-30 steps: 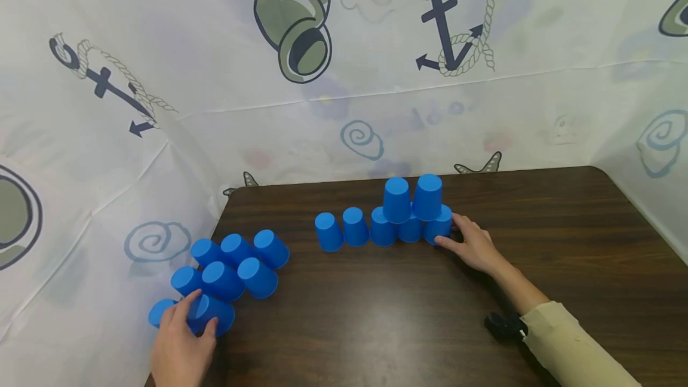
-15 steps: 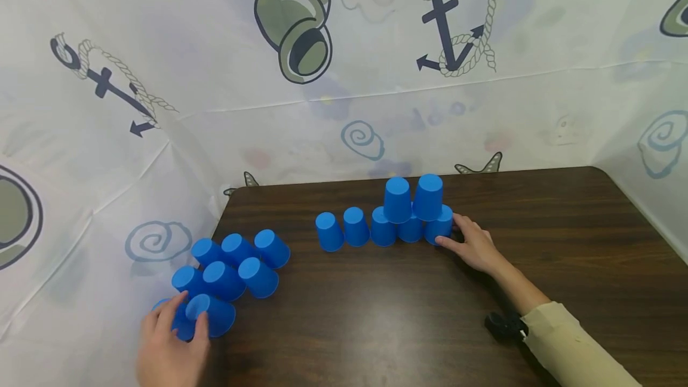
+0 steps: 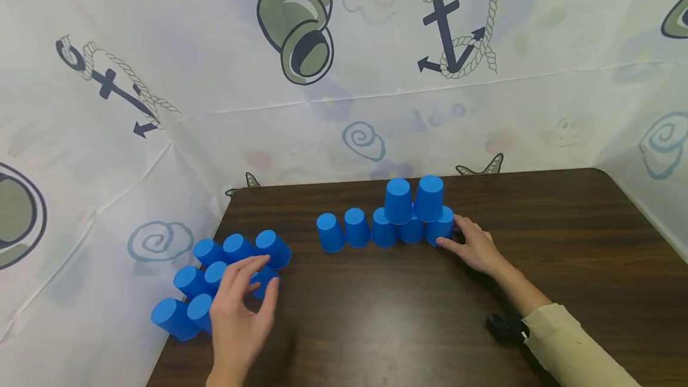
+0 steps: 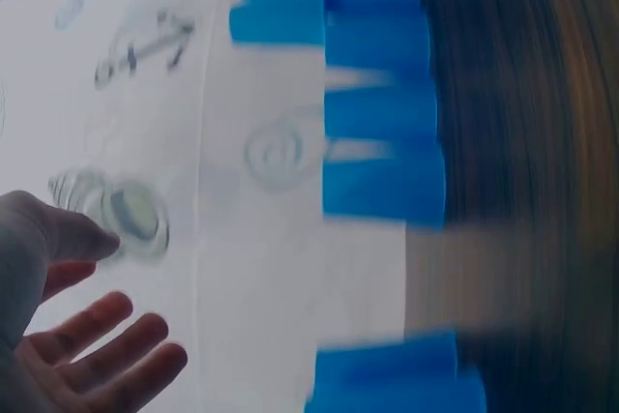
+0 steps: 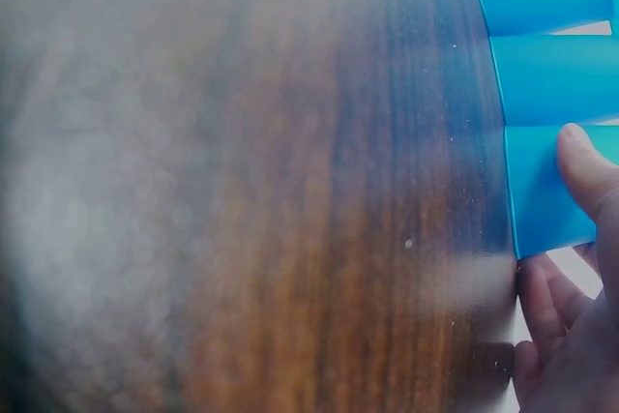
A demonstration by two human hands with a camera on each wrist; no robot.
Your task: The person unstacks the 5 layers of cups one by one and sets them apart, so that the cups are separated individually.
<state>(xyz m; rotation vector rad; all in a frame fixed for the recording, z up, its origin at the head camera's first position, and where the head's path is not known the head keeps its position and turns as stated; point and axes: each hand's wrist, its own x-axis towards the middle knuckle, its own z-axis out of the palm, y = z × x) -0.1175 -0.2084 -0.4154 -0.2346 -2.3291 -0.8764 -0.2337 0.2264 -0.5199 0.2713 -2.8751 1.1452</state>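
Note:
In the head view my left hand (image 3: 240, 315) is raised over the cluster of upside-down blue cups at the left, hiding parts of several. Its thumb and fingers stand apart with nothing between them, as the left wrist view also shows. Nearest its fingertips is a blue cup (image 3: 263, 282) at the cluster's right side. My right hand (image 3: 473, 246) holds the rightmost bottom cup (image 3: 443, 223) of the far row, thumb on the front, fingers at the side and behind. On that row stand two upper cups, a left one (image 3: 398, 202) and a right one (image 3: 429, 199).
A dark wooden table (image 3: 376, 315) carries everything. Two single-height cups, one (image 3: 330, 233) at the row's left end, adjoin the stacked part. A printed white cloth (image 3: 258, 136) hangs behind and at the left. The front-left cup (image 3: 174, 318) stands near the table's left edge.
My left hand has let go of the front-left cup, which now stands beside its neighbour, and has moved right and up across the cluster. My right hand stays at the same cup.

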